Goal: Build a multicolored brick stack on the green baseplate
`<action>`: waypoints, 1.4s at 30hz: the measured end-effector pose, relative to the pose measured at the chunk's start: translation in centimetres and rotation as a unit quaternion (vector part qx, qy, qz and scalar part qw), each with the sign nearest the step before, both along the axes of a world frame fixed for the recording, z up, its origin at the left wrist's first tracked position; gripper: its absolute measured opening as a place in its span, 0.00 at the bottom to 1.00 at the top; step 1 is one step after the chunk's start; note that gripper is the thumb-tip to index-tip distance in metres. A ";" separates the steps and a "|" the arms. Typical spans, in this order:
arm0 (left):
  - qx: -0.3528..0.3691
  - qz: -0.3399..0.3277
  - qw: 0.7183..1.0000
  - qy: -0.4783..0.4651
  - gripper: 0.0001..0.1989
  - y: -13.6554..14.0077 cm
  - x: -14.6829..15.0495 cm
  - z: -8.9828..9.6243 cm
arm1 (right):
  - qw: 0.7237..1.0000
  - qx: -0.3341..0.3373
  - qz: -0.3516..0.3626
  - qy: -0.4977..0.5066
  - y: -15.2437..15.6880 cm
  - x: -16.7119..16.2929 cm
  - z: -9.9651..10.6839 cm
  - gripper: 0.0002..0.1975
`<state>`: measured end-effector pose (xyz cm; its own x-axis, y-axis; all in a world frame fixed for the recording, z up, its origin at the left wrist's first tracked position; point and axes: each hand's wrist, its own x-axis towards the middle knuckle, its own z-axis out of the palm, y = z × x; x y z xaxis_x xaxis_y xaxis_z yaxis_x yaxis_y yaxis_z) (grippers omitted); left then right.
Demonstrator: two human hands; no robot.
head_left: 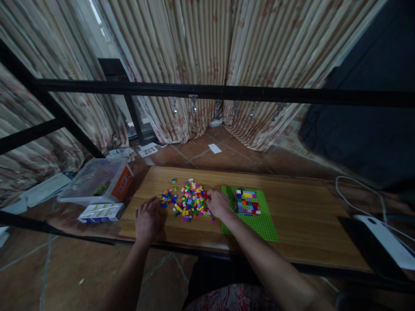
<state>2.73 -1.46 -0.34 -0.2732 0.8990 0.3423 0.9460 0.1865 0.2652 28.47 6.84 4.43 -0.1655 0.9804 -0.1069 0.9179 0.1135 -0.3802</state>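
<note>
A heap of small coloured toy bricks (192,199) lies on the wooden tabletop, with a smaller cluster of bricks (167,197) to its left. My left hand (148,219) rests on the wood just left of that cluster, its fingers apart and holding nothing visible. At the heap's right edge is my right hand (218,204), its fingers drawn together against the bricks; whatever is between the fingertips is hidden. Right of this hand, a green baseplate (264,220) carries a low, multicoloured brick structure (248,202), roughly square. My right forearm crosses the baseplate's near left corner.
On the left stand a clear plastic bin (87,179) with an orange label and a small white-blue box (101,213). A white device (385,239) with a cable lies at the right end. A black metal rail (207,90) spans beyond the table, before striped curtains (197,47).
</note>
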 end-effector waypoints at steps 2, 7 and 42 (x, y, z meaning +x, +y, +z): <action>0.004 -0.001 1.000 -0.003 0.19 0.0 0.0 0.0 | 1.000 0.003 0.004 0.015 0.1 0.4 -0.1 0.11; 0.017 0.005 1.000 -0.012 0.18 -0.1 0.3 -0.2 | 0.999 0.010 0.014 0.046 0.4 1.8 -0.3 0.13; 0.017 0.030 0.997 -0.076 0.17 -0.4 0.9 -0.1 | 0.973 0.080 0.213 0.038 -4.1 -4.9 -0.6 0.10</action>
<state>3.64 -1.83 -0.45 -0.3779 0.8674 0.3237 0.8817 0.2305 0.4116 23.55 2.75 3.79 -0.5621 0.8242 0.0693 0.7446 0.5407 -0.3914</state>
